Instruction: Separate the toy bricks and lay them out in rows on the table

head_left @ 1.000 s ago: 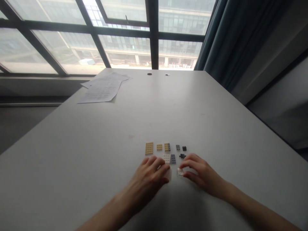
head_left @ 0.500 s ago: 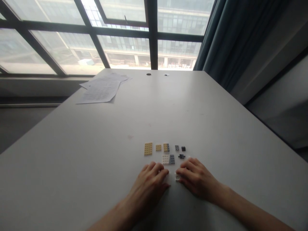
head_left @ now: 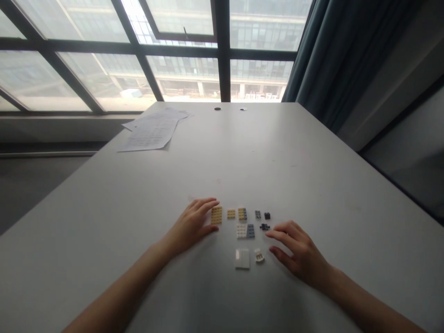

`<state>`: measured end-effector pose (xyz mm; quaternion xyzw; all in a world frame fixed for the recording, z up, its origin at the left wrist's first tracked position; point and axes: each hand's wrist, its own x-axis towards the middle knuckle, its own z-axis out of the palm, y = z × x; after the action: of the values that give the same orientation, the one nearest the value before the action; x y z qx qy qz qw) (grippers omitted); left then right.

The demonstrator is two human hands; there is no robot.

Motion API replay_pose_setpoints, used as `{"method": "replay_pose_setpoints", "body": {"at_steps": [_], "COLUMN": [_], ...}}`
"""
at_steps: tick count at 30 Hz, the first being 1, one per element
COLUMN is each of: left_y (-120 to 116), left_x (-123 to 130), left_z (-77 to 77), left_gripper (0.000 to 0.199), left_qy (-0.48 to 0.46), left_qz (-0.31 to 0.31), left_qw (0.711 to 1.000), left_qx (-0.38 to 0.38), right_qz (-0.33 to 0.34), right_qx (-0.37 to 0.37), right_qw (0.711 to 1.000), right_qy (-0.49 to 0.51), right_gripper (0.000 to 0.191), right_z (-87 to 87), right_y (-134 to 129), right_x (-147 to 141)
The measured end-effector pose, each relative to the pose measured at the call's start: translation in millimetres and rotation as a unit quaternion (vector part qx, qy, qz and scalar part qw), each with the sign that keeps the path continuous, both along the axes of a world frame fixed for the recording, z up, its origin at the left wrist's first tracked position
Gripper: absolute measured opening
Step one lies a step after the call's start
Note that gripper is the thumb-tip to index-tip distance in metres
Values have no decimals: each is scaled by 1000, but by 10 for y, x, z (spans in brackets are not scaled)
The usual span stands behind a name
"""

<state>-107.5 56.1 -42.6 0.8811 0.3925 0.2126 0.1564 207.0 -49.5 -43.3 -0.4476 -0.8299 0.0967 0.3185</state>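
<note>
My left hand lies around the left side of a tan studded plate, thumb and fingers apart. To its right sit a small tan plate and a tan and grey piece. Below these are a white studded plate and a dark grey plate. My right hand hovers with parted fingers beside a black piece. Nearer to me rest a smooth white tile and a small white curved piece.
Two small dark pieces, one grey and one black, lie in the far row. Printed papers spread over the far left of the white table. Windows and a blue curtain stand beyond.
My left hand has moved left and away from me to the tan plate, uncovering the white tile. My right hand has drawn back a little to the right, off the white curved piece.
</note>
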Motion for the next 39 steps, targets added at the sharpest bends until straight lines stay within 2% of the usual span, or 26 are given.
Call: {"method": "replay_pose_setpoints", "body": {"at_steps": [6, 15, 27, 30, 34, 36, 39], "left_y": [79, 91, 81, 127, 288, 411, 613], "left_x": [33, 91, 107, 117, 216, 365, 757], "left_z": [-86, -83, -83, -29, 143, 248, 357], "left_gripper": [48, 36, 30, 28, 28, 29, 30], "left_qy": [4, -23, -17, -29, -51, -57, -54], "left_qz": [-26, -58, -59, -54, -55, -64, -89], "left_qw": [1000, 998, 998, 998, 997, 995, 991], "left_qx": [-6, -6, 22, 21, 35, 58, 87], "right_qz": [-11, -15, -32, -54, -83, -85, -78], "right_qx": [9, 15, 19, 14, 9, 6, 5], "right_qw": [1000, 1000, 999, 997, 995, 994, 995], "right_qy": [11, 22, 38, 44, 61, 67, 66], "right_gripper": [23, 23, 20, 19, 15, 14, 14], "right_z": [-19, 8, 38, 45, 26, -6, -66], "right_y": [-2, 6, 43, 68, 112, 134, 159], "right_x": [11, 14, 82, 148, 195, 190, 164]}}
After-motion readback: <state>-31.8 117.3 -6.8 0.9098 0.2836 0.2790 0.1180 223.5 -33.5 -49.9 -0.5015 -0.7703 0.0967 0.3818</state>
